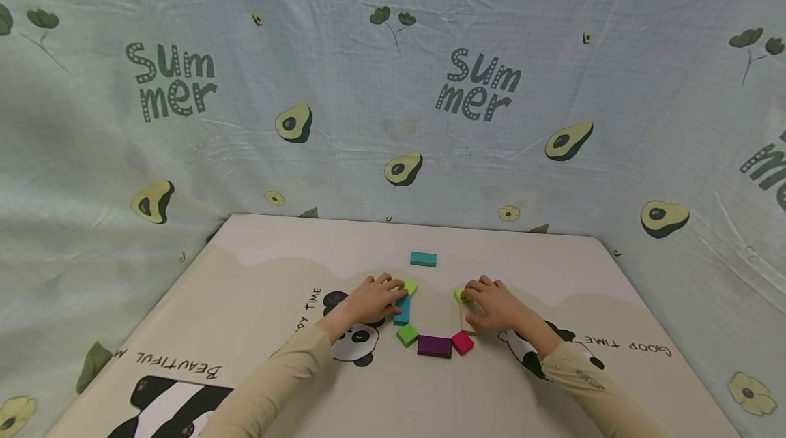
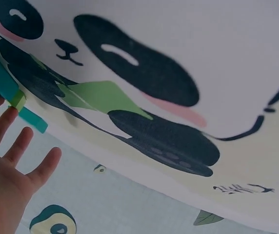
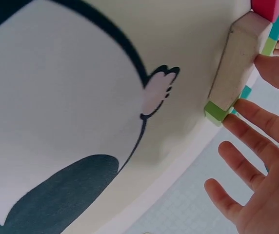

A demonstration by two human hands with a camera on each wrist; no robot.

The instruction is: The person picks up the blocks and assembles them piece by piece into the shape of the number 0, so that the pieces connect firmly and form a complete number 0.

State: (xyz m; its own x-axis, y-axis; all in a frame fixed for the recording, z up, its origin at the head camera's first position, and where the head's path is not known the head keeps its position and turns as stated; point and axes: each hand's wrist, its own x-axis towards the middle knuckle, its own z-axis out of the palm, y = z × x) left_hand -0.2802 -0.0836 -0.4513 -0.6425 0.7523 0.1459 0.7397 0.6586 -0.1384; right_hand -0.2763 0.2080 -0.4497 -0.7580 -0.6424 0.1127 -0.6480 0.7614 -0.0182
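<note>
My left hand [image 1: 374, 299] rests at the left side of a partial ring of blocks. Its fingertips touch a lime block [image 1: 411, 286], and its thumb lies by a blue block [image 1: 402, 313]. In the left wrist view those fingers are spread and fairly straight against the lime block [image 2: 18, 100]. Opposite, my right hand [image 1: 496, 305] touches another lime block [image 1: 458, 295] with its fingertips. Its thumb is at a plain wooden block [image 3: 239, 58], which stands end to end with that lime block [image 3: 216, 111]. The right fingers are extended and partly hide both blocks in the head view.
Nearer me, a green block [image 1: 407, 335], a purple block [image 1: 434, 346] and a pinkish-red block [image 1: 462, 342] form the ring's front. A teal block [image 1: 423, 259] lies apart, farther back. Panda prints cover the table [image 1: 258, 301]; a patterned curtain [image 1: 344, 83] hangs behind.
</note>
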